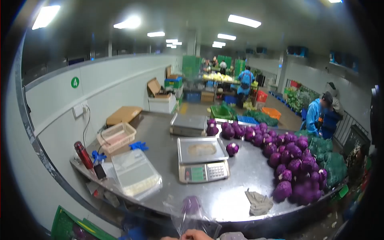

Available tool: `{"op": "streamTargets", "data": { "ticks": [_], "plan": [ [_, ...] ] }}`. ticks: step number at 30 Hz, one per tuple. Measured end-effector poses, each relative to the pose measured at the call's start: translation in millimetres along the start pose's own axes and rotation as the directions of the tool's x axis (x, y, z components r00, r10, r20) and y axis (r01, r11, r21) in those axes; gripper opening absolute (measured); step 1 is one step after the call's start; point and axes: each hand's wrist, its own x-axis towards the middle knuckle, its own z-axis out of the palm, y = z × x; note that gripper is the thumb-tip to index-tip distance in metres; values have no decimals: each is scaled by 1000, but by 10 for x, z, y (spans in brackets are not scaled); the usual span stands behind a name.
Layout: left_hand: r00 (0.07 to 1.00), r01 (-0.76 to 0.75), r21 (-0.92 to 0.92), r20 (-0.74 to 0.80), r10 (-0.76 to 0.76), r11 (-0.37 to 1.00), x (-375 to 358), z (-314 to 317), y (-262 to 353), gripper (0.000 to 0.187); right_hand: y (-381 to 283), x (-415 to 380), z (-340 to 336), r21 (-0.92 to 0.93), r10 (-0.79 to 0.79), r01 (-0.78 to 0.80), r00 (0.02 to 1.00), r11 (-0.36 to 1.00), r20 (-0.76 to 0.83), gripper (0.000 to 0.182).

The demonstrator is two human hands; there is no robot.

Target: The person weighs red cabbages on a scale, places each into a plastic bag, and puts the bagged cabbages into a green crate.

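A purple cabbage (191,203) sits inside a clear plastic bag (179,221) at the front edge of the steel table. My right hand (197,235) is closed on the gathered near end of the bag, at the bottom of the view. Only a sliver of my left hand (170,238) shows beside it, closed at the same end of the bag; most of it is cut off. Beyond the bag stands a digital scale (203,162) with a metal pan. One loose purple cabbage (232,149) lies just right of the scale.
Purple cabbages (294,164) are heaped on the right, beside green mesh sacks (336,170). A grey cloth (259,203) lies near the front edge. Stacked plastic bags (136,174), a white basket (117,137) and a red bottle (83,155) occupy the left. A person in blue (314,114) stands at right.
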Motion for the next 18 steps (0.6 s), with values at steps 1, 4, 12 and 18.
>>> {"op": "streamTargets", "data": {
  "ticks": [1,4,12,18],
  "plan": [
    [1000,-27,40,6,27,999,-17,-33,84,17,-5,24,-6,-50,-40,41,999,998,36,21],
    [998,58,-50,28,-57,997,-39,-48,180,18,188,41,47,-142,-98,111,991,984,95,19],
    [998,-63,63,10,63,996,-9,5,197,19,19,-49,-143,-7,69,-69,986,998,154,18],
    [986,-62,308,166,10,950,8,-67,122,42,44,-61,-152,-85,-234,240,969,967,72,6]
  ]
}}
